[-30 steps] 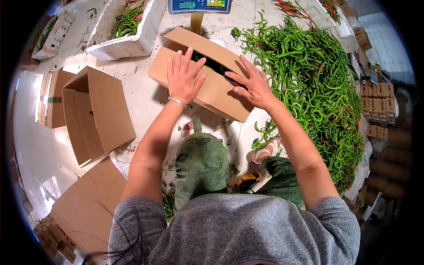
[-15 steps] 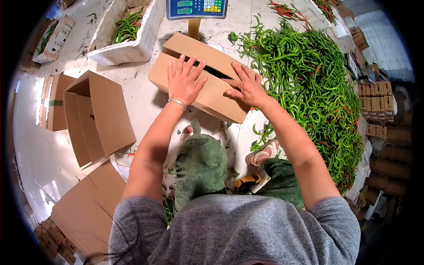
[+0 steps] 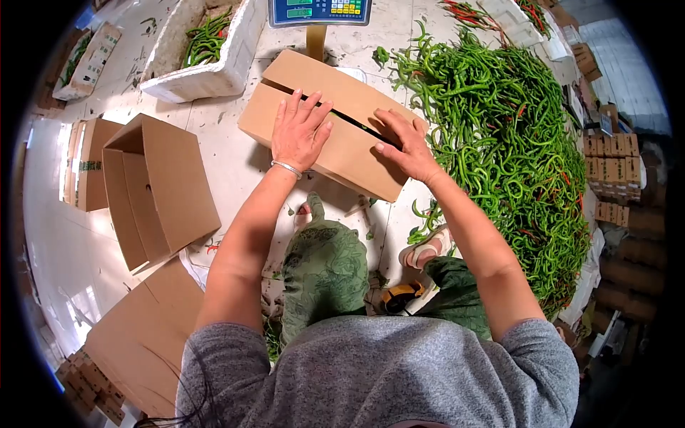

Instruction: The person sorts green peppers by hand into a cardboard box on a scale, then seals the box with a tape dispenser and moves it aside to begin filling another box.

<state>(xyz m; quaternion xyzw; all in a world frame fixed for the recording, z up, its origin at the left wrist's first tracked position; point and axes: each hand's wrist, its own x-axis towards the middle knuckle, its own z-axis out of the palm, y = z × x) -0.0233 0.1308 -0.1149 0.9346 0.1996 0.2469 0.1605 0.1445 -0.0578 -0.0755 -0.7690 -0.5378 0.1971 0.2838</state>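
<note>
A brown cardboard box (image 3: 342, 153) stands on the floor under a weighing scale (image 3: 320, 11). Its two top flaps are nearly closed, with a thin dark gap between them. My left hand (image 3: 299, 130) lies flat on the near flap, fingers spread, a bracelet on the wrist. My right hand (image 3: 405, 145) presses flat across the gap at the box's right end. Neither hand grips anything. What is inside the box is hidden.
A big heap of green chili peppers (image 3: 506, 143) fills the right side. A white foam crate (image 3: 207, 68) with peppers stands far left. An open empty carton (image 3: 157, 189) lies on its side at left, flat cardboard (image 3: 143, 335) below it. A tape roll (image 3: 401, 294) lies by my feet.
The far flap has come down over the opening, so the wide dark gap has narrowed to a slit. My right hand slid a little onto the flap seam.
</note>
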